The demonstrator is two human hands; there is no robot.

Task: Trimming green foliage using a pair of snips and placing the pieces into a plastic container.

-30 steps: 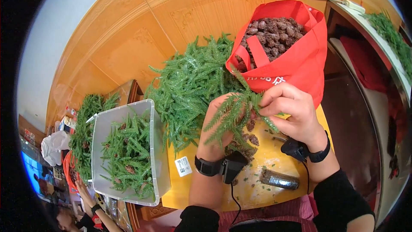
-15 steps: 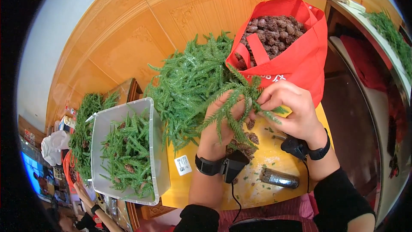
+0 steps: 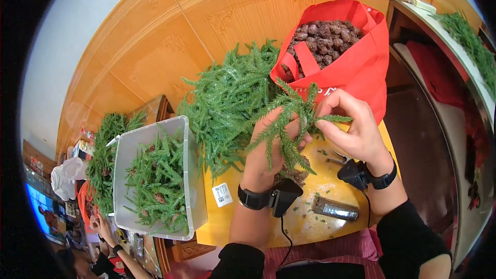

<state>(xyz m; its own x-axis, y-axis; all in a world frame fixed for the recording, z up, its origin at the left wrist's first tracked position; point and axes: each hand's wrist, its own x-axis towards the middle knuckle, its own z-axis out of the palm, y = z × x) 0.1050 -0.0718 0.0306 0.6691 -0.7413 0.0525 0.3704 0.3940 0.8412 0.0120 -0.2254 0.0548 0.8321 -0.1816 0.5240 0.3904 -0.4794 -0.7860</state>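
My left hand is closed around the base of an artificial pine sprig, whose green branches fan out over the fingers. At its right side, my right hand pinches the tip of one branch between thumb and forefinger. Below the hands, a few pine cones lie on the yellow table, partly hidden by the left hand and its wrist device. A bundle of thin dark wires lies nearer to me. A tool with metal jaws, perhaps pliers, shows beside the right wrist device.
A red bag full of pine cones stands at the back right. Left of it is a heap of green sprigs. A clear plastic bin holds sprigs with cones. Another person's hand shows at lower left. Cords hang from both wrist devices.
My right hand has shifted slightly right and outward from the sprig's centre, onto a branch tip. The sprig's branches are spread more. My left hand keeps its hold.
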